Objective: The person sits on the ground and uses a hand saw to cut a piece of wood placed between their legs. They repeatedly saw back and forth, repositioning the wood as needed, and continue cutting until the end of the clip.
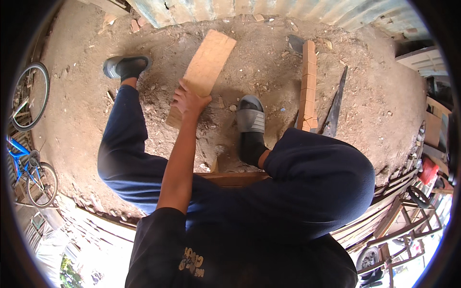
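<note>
Bicycles (pixel 30 139) stand at the far left edge, well apart from the fingers and outside the work area. Left foot in a grey slide sandal (pixel 126 66) rests on the dirt floor (pixel 77 96), up and to the left of the fingers, near but not touching the board.

Left hand (pixel 188 102) is the only hand in view. Its fingers curl over the near end of a flat wooden board (pixel 204 69), clamped on the board's left edge and top face; the thumb side is hidden, so I cannot tell how far it wraps under. The board's long axis runs away from the fingers, up and slightly rightward, its far end well beyond the knuckles and apparently lifted off the dirt, though the tilt is not certain. Nearly all of the board's length lies ahead of the grip, so the held end works as the pivot.

Right foot in a matching grey sandal (pixel 250 117) is planted just right of and below the fingers, close beside the board's near end. Further right, a narrow wooden strip (pixel 308 84) lies roughly parallel to the board, and a hand saw (pixel 336 103) lies just beyond it, blade pointing away. Both are well apart from the fingers.

Right hand is not visible; the bent right knee (pixel 319 177) covers that side.
</note>
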`<state>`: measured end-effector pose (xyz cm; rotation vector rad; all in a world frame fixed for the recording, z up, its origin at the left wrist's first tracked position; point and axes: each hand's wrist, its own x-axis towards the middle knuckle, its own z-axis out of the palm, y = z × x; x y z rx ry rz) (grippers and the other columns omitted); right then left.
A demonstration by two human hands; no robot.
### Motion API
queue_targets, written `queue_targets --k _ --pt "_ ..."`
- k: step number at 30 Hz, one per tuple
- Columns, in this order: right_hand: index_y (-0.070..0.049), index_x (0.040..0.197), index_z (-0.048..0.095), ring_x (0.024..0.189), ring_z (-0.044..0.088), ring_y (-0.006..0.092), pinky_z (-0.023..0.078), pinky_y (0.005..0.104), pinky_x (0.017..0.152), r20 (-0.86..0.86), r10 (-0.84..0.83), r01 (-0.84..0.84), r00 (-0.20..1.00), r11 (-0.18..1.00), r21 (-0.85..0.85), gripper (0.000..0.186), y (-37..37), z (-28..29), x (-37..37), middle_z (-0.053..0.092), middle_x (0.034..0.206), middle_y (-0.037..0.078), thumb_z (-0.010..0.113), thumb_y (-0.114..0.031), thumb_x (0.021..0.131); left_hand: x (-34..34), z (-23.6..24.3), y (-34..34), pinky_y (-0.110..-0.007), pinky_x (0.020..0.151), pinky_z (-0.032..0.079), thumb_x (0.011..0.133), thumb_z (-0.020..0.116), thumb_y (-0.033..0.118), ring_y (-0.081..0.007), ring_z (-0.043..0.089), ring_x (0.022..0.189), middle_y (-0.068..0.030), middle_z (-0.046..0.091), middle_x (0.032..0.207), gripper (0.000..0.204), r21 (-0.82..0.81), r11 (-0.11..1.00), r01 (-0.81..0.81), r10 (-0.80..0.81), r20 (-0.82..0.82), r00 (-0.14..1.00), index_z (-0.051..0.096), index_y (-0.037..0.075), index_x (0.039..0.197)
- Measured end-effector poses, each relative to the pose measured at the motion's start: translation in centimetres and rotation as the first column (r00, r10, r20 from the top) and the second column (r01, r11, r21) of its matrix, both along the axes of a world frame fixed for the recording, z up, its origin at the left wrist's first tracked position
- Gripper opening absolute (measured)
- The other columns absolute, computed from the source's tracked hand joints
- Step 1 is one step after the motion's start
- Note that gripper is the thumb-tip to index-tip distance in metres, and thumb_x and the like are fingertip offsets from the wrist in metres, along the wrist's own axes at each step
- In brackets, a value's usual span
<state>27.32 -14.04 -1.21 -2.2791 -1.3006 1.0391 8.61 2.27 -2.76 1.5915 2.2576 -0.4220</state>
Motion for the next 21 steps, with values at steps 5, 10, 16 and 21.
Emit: queue_targets --k 5,10,16,21 --pt "0.001 0.112 0.059 0.086 0.064 0.026 0.049 0.0352 0.081 -0.007 0.003 -0.003 1.0 1.0 0.009 0.044 -0.2 0.0 1.0 0.066 0.092 0.016 0.067 -0.013 0.071 0.7 0.3 0.9 -0.068 0.099 0.03 0.059 0.076 0.066 -0.0479 0.035 0.127 -0.034 0.028 0.138 0.136 -0.085 0.968 -0.237 0.243 0.068 0.968 -0.004 0.001 0.148" --pt "0.001 0.113 0.059 0.086 0.064 0.0263 0.049 0.0352 0.081 -0.019 0.017 -0.017 1.0 1.0 0.01 0.044 0.2 -0.1 1.9 0.066 0.092 0.016 0.066 -0.012 0.071 5.2 -0.1 1.7 -0.068 0.097 0.031 0.058 0.073 0.07 -0.0456 0.035 0.126 -0.0338 0.029 0.137 0.14 -0.084 0.905 -0.416 0.424 0.105 0.9 -0.006 -0.003 0.148" --pt "0.001 0.113 0.059 0.086 0.064 0.0266 0.049 0.0352 0.081 -0.02 0.016 -0.016 1.0 1.0 -0.008 0.044 -0.8 0.1 2.3 0.065 0.091 0.017 0.065 -0.012 0.071 8.2 0.4 2.3 -0.067 0.097 0.033 0.058 0.072 0.069 -0.0404 0.04 0.12 -0.0287 0.034 0.132 0.139 -0.129 0.947 -0.296 0.308 0.084 0.948 -0.003 -0.004 0.148" --pt "0.0 0.114 0.059 0.086 0.063 0.0269 0.049 0.0353 0.081 -0.043 0.01 -0.011 0.999 1.0 -0.004 0.044 -1.6 0.2 1.7 0.065 0.091 0.017 0.065 -0.011 0.071 11.7 1.1 4.5 -0.066 0.097 0.034 0.058 0.073 0.069 -0.0396 0.04 0.122 -0.0269 0.034 0.132 0.138 -0.142 0.964 -0.226 0.248 0.166 0.954 -0.001 -0.003 0.149"
